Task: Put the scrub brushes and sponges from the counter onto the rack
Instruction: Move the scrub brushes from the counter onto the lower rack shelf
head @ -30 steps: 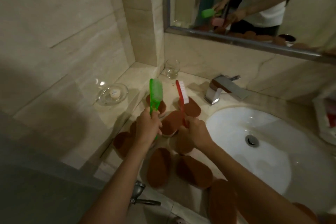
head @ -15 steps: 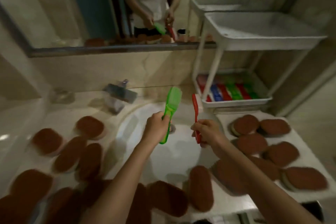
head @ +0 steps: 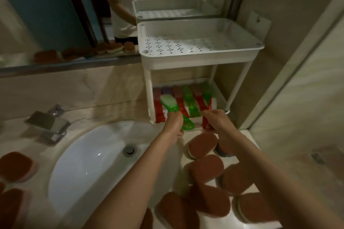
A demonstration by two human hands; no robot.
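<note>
Green brush (head: 170,107): translucent plastic, held by the left hand (head: 174,122); fingers were wrapped tight round the handle, the bristled head free and poking past the front edge of the lower shelf (head: 221,96)
Red brush (head: 207,115): gripped by the right hand (head: 216,120), fingers closed about its lower handle; much of it was hidden by the hand, so the head end could not be made out clearly
Key relation: both brushes lay just ahead of the fists, at the mouth of the lower shelf of the white rack (head: 149,87); the left hand was the nearer to the shelf's left post, the right nearer its middle
Long axes: green brush ran from the hand up and to the left, head leading toward the shelf's back; red brush stood nearly upright in view, tilted a little right
Shelf contents: a row of red and green brushes (head: 188,101) lay side by side, handles toward the person; room looked tight
Top tray (head: 247,42): perforated, nothing on it
Sponges (head: 202,145): brown-topped, many on the counter (head: 247,135) right of the basin (head: 89,156), more at its left; none yet racked, by the look of it
Judgement: next move likely calls for sliding each brush in parallel to the row
</note>
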